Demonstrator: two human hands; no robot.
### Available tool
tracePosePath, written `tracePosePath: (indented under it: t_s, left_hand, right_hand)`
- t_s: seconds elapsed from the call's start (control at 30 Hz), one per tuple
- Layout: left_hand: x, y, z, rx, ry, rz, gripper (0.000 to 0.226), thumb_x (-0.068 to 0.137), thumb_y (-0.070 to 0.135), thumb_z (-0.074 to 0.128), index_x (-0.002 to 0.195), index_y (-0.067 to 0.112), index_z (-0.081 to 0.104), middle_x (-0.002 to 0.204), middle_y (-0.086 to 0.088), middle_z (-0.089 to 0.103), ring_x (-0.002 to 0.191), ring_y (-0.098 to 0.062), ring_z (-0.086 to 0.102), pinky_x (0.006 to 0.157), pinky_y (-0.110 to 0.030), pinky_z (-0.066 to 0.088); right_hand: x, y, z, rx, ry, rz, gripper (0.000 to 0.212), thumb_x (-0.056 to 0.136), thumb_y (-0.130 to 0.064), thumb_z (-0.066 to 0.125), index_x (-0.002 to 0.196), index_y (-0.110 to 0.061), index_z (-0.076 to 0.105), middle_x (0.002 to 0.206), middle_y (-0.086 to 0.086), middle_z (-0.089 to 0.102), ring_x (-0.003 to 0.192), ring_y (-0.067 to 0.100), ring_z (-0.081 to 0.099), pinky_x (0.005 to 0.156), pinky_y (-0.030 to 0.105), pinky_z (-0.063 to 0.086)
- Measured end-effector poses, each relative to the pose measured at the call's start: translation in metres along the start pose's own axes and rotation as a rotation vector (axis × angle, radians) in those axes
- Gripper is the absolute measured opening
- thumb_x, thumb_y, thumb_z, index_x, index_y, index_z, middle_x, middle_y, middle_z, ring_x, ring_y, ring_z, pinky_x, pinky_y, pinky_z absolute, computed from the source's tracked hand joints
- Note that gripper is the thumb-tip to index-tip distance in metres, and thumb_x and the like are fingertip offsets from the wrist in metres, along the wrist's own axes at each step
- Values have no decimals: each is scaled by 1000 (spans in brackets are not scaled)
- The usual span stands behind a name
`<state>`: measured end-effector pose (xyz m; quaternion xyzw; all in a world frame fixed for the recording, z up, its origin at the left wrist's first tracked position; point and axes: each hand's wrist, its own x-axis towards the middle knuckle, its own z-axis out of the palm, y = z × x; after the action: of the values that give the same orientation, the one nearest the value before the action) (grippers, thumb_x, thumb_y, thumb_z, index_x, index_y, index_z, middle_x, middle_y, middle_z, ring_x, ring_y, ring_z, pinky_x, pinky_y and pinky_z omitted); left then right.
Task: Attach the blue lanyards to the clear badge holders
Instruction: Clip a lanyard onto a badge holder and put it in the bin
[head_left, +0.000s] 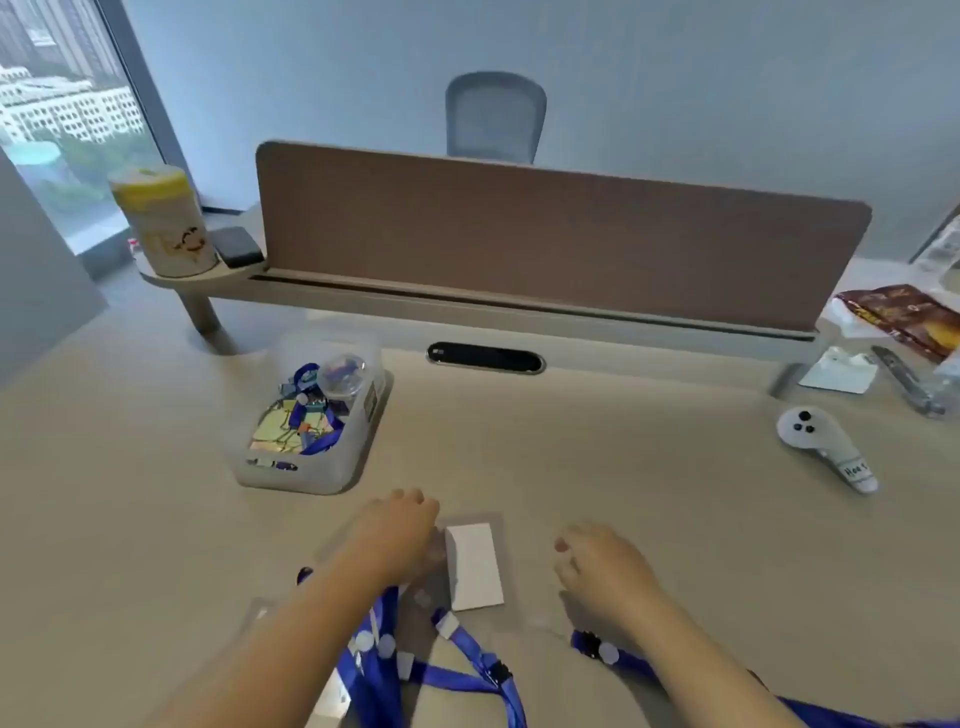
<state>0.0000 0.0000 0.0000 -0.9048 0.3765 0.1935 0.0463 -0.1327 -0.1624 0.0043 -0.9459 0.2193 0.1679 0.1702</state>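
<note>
Although the desk (623, 467) carries plenty besides, from the long brown divider screen (561, 249) at the back down to the clear plastic tub (306, 431) of spare clips and lanyard ends, the work sits right at its near edge, under the person's arms. There the blue lanyards (467, 670) sprawl in a tangle, their straps running back toward the person, with clip ends pointing up the desk toward the holder. One more clip end (592, 644) lies off to the right, just beneath the right wrist.

The clear badge holder (475, 564) with its white card lies flat between the two hands, its long axis running away from the person, tipped slightly left at the far end. Its near short edge faces the lanyard clips, with one white-tipped clip (445, 623) just beside that edge.

The left hand (400, 535) is plainly the nearer: it rests at the holder's left edge, fingers curled down onto it, though whether that grip pinches the plastic or merely presses it I cannot tell. The right hand (597, 566) hangs well apart to the right, fingers loosely curled, holding nothing.

I would judge the next move to be bringing that near clip up to the holder's near edge.
</note>
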Motion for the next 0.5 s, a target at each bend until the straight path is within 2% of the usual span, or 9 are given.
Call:
tracePosePath:
  t_s: [0.1,0.27,0.5]
  left_hand:
    - [11,14,21,-32,-32,-132,47,87,40,46,124,11,42,129,-10,48,119,-27,45,96,-38,41]
    - [22,42,37,-188,10,-397,65,80,55,51,122,8,39,126,-10,48,118,-28,46,92,-38,42]
    - [41,58,47,-535,-44,-614,72,69,39,74,119,5,35,121,-14,52,112,-31,52,88,-39,45]
  right_hand:
    - [10,12,19,-25,-18,15,34,93,-15,34,121,-8,52,128,7,52,113,24,49,90,30,39]
    - [19,21,40,-39,-24,-13,30,94,-17,35,114,-6,54,122,9,54,109,26,51,89,34,40]
    - [23,25,37,-17,-20,-23,31,94,-18,36,118,-7,53,125,9,54,112,26,49,92,34,39]
